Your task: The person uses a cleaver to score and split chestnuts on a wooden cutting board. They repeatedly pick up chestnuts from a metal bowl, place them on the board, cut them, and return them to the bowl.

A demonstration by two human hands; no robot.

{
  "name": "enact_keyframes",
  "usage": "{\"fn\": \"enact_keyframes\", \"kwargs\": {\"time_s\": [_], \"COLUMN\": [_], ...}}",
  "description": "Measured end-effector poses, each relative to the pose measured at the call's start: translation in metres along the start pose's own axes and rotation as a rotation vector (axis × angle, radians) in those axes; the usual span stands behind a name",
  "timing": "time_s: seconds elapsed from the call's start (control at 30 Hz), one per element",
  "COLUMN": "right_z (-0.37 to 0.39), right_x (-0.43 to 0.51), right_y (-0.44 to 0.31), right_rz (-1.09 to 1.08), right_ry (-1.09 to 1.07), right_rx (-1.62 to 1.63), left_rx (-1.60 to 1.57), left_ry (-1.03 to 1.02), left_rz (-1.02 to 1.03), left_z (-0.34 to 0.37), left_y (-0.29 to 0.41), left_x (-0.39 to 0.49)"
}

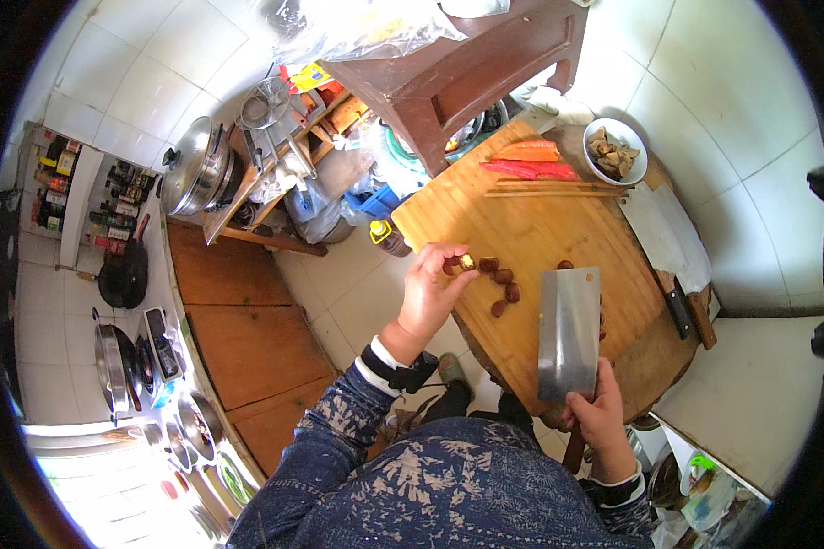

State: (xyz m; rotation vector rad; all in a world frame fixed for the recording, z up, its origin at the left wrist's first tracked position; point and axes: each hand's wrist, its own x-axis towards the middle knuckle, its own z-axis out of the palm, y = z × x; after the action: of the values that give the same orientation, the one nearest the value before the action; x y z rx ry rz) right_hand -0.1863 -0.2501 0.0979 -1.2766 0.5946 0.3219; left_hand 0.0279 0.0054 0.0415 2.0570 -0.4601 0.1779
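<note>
Between the thumb and fingers of my left hand (439, 285) is a small brown nut, perhaps a chestnut (467, 261), with a pale yellow patch showing. It is above the left edge of the wooden cutting board (522, 226). Several similar brown nuts (502, 276) lie on the board beside that hand. My right hand (599, 405) grips a Chinese cleaver (568, 333) near the base of its broad blade, which is over the board's right part and partly hides more brown nuts. Orange (527, 150) and red pepper pieces (530, 170) lie at the board's far end, near wooden chopsticks (556, 193).
A white bowl (616, 152) of brown chunks stands beyond the board. More cleavers (666, 233) and a black-handled knife (678, 312) lie along its right side. A brown wooden table (412, 89) stands at the far left of the board, above an oil bottle (389, 237) on the floor.
</note>
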Motion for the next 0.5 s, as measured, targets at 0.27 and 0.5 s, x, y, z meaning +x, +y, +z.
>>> {"fn": "enact_keyframes", "kwargs": {"time_s": [0.27,0.5], "right_z": [0.008,0.012], "right_x": [0.008,0.009], "right_y": [0.006,0.009], "right_rz": [0.021,0.02], "right_ry": [-0.02,-0.04], "right_rx": [-0.023,0.016], "left_rx": [-0.025,0.027], "left_ry": [0.016,-0.021], "left_rz": [0.042,0.038], "left_z": [-0.01,-0.013], "left_y": [0.007,0.006], "left_x": [-0.002,-0.006]}}
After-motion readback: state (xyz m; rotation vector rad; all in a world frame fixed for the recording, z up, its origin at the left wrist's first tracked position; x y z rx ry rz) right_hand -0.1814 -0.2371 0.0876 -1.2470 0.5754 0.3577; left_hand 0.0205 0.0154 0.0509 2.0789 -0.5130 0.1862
